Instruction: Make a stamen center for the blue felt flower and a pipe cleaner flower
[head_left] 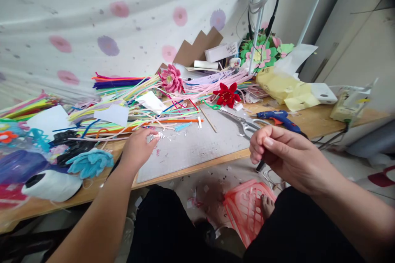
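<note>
My left hand [140, 148] is at the left side of a grey mat [191, 152], its thumb and fingertips closed together. Small thin white pieces [163, 135] show at those fingertips; what they are is too small to tell. My right hand [282, 154] is raised in front of the table's edge, thumb pressed to curled fingers. Whatever lies in that pinch, if anything, cannot be made out. Just beyond it are scissors [247, 126] and a blue glue gun [279, 120]. A red pipe-cleaner flower [227, 95] and a thin wooden stick [208, 119] lie farther back.
Bundles of coloured pipe cleaners [123, 84] cover the back left, with a pink flower [171, 78] on them. At the left stand a white thread spool [52, 185] and a light blue fuzzy piece [91, 162]. Below, a red plastic basket [247, 205] sits on the floor.
</note>
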Motion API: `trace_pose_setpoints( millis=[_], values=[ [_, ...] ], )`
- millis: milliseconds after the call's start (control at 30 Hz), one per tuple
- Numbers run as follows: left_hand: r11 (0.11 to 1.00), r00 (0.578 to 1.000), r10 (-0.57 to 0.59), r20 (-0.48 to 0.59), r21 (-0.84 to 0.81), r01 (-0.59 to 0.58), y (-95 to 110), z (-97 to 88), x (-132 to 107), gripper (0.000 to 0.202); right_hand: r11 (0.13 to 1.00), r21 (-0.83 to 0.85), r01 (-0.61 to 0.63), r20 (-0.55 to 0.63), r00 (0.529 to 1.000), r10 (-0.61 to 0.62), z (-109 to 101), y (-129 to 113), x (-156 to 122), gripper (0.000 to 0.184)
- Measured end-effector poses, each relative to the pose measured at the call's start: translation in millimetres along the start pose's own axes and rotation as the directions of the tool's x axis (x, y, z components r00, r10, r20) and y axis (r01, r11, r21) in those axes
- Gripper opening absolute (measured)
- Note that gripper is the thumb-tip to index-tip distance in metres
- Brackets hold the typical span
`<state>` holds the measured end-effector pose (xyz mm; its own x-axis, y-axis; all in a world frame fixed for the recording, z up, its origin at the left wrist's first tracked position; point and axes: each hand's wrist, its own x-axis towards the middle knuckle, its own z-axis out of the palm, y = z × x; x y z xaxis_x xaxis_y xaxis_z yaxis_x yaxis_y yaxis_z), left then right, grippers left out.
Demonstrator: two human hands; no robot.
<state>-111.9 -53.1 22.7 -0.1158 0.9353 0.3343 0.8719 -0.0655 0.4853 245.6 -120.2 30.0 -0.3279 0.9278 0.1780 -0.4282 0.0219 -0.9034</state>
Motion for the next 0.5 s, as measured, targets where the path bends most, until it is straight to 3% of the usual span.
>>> trace_pose_setpoints(
  millis=[100,200,400,500],
  values=[
    [0.999,0.998,0.001,-0.069,-0.038,-0.004,18,11.8,-4,0.015,1.0,-0.008,-0.021,0.02,1.0,0.021,1,4,-1,0.011],
    [0.992,0.999,0.02,-0.045,-0.124,-0.026,36,25.4,-6,0.012,1.0,0.006,-0.03,0.027,0.999,0.03,1,6,-1,0.008],
    [0.942,0.993,0.04,0.108,-0.336,-0.001,43,43.5,8,0.015,1.0,0.007,-0.016,0.018,1.0,0.016,1,3,-2,0.005],
    [0.925,0.976,0.067,0.205,-0.379,0.016,36,47.2,15,0.039,1.0,-0.001,-0.01,0.006,1.0,0.01,0,2,-1,0.006]
  ],
)
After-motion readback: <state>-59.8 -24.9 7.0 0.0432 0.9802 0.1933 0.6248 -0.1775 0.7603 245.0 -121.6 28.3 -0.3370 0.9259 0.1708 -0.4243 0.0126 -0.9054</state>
